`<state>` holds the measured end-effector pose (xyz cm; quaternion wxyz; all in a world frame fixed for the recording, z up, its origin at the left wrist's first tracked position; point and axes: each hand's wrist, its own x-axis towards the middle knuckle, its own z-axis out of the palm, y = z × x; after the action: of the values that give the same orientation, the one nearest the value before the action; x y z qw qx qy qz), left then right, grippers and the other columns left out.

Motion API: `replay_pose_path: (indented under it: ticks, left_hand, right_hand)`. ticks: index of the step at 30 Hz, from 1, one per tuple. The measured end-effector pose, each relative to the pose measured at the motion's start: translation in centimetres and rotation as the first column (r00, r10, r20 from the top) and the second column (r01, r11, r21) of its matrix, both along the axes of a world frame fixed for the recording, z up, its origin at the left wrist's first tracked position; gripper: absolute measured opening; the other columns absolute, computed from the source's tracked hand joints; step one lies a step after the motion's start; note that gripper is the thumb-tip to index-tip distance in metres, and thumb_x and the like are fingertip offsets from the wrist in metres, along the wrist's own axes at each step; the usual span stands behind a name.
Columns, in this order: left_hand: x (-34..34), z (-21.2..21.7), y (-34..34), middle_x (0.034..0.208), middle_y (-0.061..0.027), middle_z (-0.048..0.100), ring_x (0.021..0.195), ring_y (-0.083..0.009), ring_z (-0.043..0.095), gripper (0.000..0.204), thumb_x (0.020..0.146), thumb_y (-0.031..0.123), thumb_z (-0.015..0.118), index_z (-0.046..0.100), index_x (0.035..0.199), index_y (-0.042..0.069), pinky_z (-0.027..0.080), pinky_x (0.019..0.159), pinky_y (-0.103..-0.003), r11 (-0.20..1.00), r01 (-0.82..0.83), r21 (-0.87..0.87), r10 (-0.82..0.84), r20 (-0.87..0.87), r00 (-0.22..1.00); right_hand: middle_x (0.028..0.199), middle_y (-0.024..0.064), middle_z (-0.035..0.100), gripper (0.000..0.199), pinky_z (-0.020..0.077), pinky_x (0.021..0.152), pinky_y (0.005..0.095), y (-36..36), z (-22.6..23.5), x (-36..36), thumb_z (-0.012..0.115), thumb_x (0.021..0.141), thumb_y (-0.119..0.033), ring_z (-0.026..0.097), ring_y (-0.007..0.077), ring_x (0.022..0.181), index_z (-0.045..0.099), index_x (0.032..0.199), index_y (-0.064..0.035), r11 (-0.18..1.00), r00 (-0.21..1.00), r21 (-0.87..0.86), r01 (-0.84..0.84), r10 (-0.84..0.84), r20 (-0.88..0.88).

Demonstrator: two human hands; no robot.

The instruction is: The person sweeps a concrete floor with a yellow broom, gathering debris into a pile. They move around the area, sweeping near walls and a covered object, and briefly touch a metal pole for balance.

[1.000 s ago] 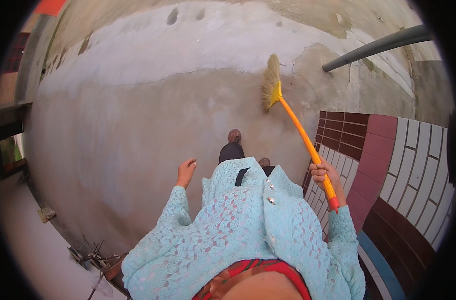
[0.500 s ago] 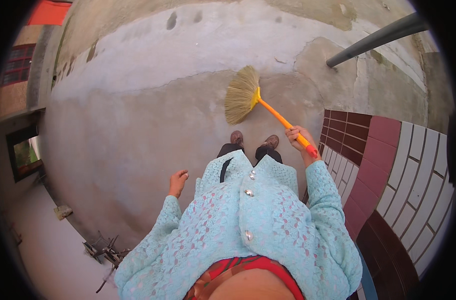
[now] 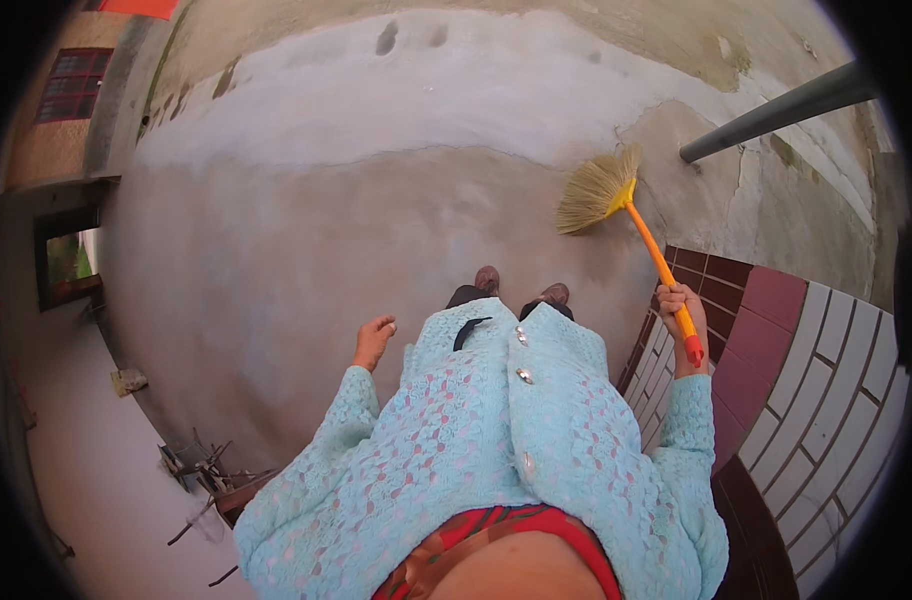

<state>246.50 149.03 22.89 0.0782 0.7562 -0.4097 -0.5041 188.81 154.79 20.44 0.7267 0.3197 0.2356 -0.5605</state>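
Note:
My right hand [image 3: 682, 306] is wrapped round the orange handle of a broom [image 3: 652, 235], near its red end cap. The broom's fan of pale straw bristles [image 3: 594, 192], joined to the handle by a yellow collar, rests on or close to the concrete ground ahead and right of my shoes [image 3: 487, 280]. Out to the left of my body, my left hand [image 3: 374, 342] hangs free with loosely bent fingers, holding nothing I can see.
A tiled wall [image 3: 814, 365] in white, pink and brown stands close on my right. Beyond it a grey pole [image 3: 776, 112] rises from the ground. Sticks and scraps [image 3: 201, 465] lie at the lower left, near a stone-like block [image 3: 128, 381]. A lighter concrete strip [image 3: 376, 95] crosses ahead.
My right hand and the broom have swung to the right, bristles included. The view has shifted slightly. My left hand stays out at my side, its fingers a little less bent.

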Motion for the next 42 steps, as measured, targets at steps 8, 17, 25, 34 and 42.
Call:
replay_pose_path:
  ticks: [8, 17, 25, 34, 42]
  left_hand:
    - [1.2, -0.6, 3.2, 0.087, -0.0099, 0.062, 0.079, -0.0155, 0.057, 0.031, 0.074, 0.014, 0.055, 0.058, 0.099, -0.002, 0.044, 0.071, -0.027, 0.999, -0.048, 0.018, 0.046, 0.080, 0.996]
    - [1.1, -0.2, 2.4, 0.082, -0.0093, 0.062, 0.074, -0.0148, 0.057, 0.029, 0.073, 0.012, 0.054, 0.059, 0.097, -0.003, 0.045, 0.068, -0.026, 0.996, -0.084, -0.016, 0.085, 0.053, 0.995]
    - [2.9, -3.5, -1.5, 0.079, -0.0066, 0.062, 0.071, -0.0131, 0.056, 0.027, 0.073, 0.012, 0.054, 0.060, 0.096, -0.002, 0.045, 0.065, -0.026, 0.972, -0.186, 0.146, 0.189, -0.001, 0.982]
    - [2.0, -7.5, -19.3, 0.082, -0.0064, 0.061, 0.072, -0.0125, 0.056, 0.031, 0.076, 0.017, 0.052, 0.058, 0.101, 0.000, 0.041, 0.057, -0.024, 0.969, -0.065, 0.238, 0.095, -0.118, 0.988]
    - [-0.9, -6.6, -31.5, 0.089, -0.0068, 0.060, 0.083, -0.0152, 0.056, 0.036, 0.077, 0.022, 0.051, 0.053, 0.108, 0.003, 0.041, 0.068, -0.029, 0.990, 0.058, 0.131, -0.037, -0.163, 0.986]
  right_hand:
    - [0.070, 0.0032, 0.037, 0.011, 0.0394, 0.038, 0.0162, 2.1, 6.3, 5.3, 0.036, 0.083, -0.003, 0.039, 0.0035, 0.046, 0.033, 0.094, -0.0012, 0.984, 0.985, -0.059, -0.167, 0.165, -0.046]
    - [0.071, 0.0050, 0.040, 0.015, 0.0439, 0.041, 0.0187, -0.8, 0.9, 0.7, 0.039, 0.078, 0.000, 0.045, 0.0049, 0.049, 0.031, 0.091, 0.0018, 0.993, 0.969, 0.031, -0.116, 0.106, 0.224]
    - [0.072, 0.0050, 0.041, 0.019, 0.0434, 0.040, 0.0168, -6.3, 4.2, -1.1, 0.039, 0.082, -0.002, 0.045, 0.0038, 0.049, 0.032, 0.100, -0.0006, 0.975, 0.959, 0.115, -0.192, 0.211, -0.191]
    - [0.070, 0.0027, 0.035, 0.050, 0.0411, 0.040, 0.0172, -11.4, 14.9, 7.6, 0.038, 0.078, 0.003, 0.042, 0.0042, 0.049, 0.024, 0.125, -0.0073, 0.994, 0.984, 0.072, 0.081, -0.069, -0.164]
    - [0.077, 0.0063, 0.038, 0.031, 0.0409, 0.040, 0.0173, -16.6, 8.5, 11.7, 0.036, 0.081, 0.001, 0.042, 0.0043, 0.052, 0.031, 0.111, -0.0014, 0.988, 0.987, 0.021, 0.154, -0.155, 0.031]
